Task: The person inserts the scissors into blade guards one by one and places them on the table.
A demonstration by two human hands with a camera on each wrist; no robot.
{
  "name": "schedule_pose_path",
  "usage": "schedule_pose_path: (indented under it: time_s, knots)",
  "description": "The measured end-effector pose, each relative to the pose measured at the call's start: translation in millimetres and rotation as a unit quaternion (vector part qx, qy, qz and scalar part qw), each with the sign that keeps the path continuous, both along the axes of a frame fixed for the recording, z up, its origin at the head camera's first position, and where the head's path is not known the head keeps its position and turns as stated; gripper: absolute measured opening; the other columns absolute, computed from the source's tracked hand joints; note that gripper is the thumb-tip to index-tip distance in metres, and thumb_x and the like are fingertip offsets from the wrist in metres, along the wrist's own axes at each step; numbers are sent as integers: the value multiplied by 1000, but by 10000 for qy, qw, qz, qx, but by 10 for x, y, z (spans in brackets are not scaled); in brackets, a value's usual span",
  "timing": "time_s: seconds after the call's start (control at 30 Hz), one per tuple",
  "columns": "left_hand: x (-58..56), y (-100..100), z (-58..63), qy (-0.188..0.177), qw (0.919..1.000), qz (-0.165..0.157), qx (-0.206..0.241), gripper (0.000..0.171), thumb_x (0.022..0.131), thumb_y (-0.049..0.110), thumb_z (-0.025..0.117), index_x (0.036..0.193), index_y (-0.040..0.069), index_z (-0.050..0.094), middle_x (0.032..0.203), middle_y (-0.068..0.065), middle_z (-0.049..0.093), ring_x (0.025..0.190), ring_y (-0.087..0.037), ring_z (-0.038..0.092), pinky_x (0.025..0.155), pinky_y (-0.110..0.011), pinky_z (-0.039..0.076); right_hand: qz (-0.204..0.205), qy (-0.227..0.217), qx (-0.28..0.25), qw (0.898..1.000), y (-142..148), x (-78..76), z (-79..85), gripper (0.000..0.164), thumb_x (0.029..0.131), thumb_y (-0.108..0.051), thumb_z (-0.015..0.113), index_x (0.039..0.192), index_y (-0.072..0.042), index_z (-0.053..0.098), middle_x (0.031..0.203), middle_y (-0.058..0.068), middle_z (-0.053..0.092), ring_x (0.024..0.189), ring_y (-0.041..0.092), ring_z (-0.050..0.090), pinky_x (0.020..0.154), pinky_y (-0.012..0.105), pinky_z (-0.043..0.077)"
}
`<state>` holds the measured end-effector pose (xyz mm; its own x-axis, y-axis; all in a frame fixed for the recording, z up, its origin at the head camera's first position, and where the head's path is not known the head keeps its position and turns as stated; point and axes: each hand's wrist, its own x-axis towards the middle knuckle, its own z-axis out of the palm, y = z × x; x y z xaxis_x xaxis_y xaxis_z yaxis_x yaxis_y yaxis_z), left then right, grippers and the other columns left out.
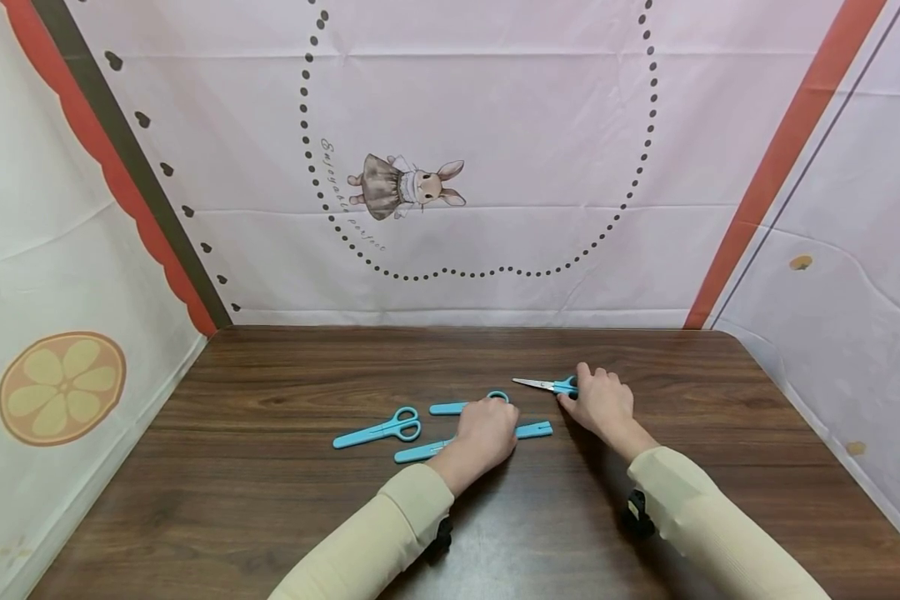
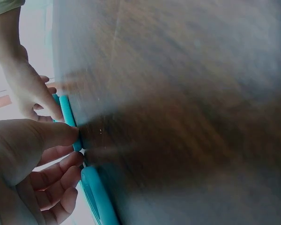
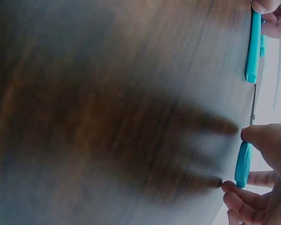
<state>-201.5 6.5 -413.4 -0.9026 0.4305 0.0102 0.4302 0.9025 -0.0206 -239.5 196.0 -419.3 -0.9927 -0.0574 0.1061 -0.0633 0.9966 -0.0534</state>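
My left hand (image 1: 487, 433) pinches a blue sheath (image 1: 534, 430) between thumb and fingers, low over the table; its end sticks out to the right. My right hand (image 1: 603, 402) holds a pair of scissors (image 1: 566, 386) by the blue handles, thumb on one side and fingers on the other. The bare metal blades (image 1: 532, 383) point left. In the right wrist view, the handle (image 3: 243, 164) sits between thumb and fingers, and the sheath (image 3: 253, 51) shows above. Near the left hand lies another blue sheath-like piece (image 1: 420, 452), its right end hidden by that hand.
Sheathed blue scissors (image 1: 378, 430) lie on the dark wood table (image 1: 270, 500), left of the hands. Behind the left hand is another blue pair (image 1: 447, 408), partly covered by it. A printed cloth (image 1: 540, 167) hangs behind the table's far edge.
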Motion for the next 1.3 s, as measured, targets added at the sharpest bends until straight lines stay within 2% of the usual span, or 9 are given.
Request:
schedule_pose_path:
  time_s: [0.23, 0.57, 0.73, 0.9, 1.13, 1.3]
  knots:
    - [1, 6, -8, 5, 10000, 20, 87, 41, 88, 23, 59, 53, 19, 39, 53, 3, 37, 45, -9, 33, 41, -25, 28, -71, 38, -174, 9998, -11, 15, -15, 47, 84, -39, 62, 102, 4, 52, 88, 21, 56, 79, 37, 54, 56, 46, 47]
    - [11, -16, 0, 139, 9999, -54, 71, 45, 87, 22, 59, 52, 19, 30, 49, 3, 25, 45, -9, 22, 40, -24, 21, -55, 140, -207, 9997, -6, 30, -39, 48, 82, -41, 64, 101, 2, 54, 83, 18, 56, 77, 34, 55, 56, 44, 48]
    - [24, -22, 27, 79, 9999, -69, 35, 46, 88, 22, 58, 53, 19, 29, 49, 3, 22, 44, -9, 21, 40, -24, 21, 42, 236, -256, 9994, 10, 37, -28, 45, 82, -40, 64, 99, 1, 54, 79, 14, 55, 71, 30, 55, 51, 41, 47]
    - [27, -29, 52, 25, 10000, -93, 15, 46, 89, 24, 58, 53, 19, 29, 49, 3, 24, 43, -9, 25, 39, -25, 24, 131, 375, -329, 9987, 29, 49, -33, 46, 82, -39, 64, 103, 1, 56, 80, 14, 57, 72, 30, 56, 49, 40, 46]
    - [43, -64, 75, 290, 9993, -235, 28, 44, 87, 26, 60, 53, 19, 34, 50, 4, 28, 44, -9, 28, 39, -24, 24, 224, 635, -457, 9967, 45, 65, -43, 51, 82, -39, 63, 112, 1, 57, 90, 17, 60, 83, 33, 57, 55, 44, 49]
    - [49, -113, 107, 535, 9980, -344, 42, 34, 84, 27, 62, 56, 19, 45, 52, 4, 38, 47, -8, 38, 40, -24, 29, 298, 726, -519, 9956, 41, 78, -37, 51, 82, -40, 63, 114, 0, 57, 92, 17, 60, 84, 33, 57, 53, 43, 48]
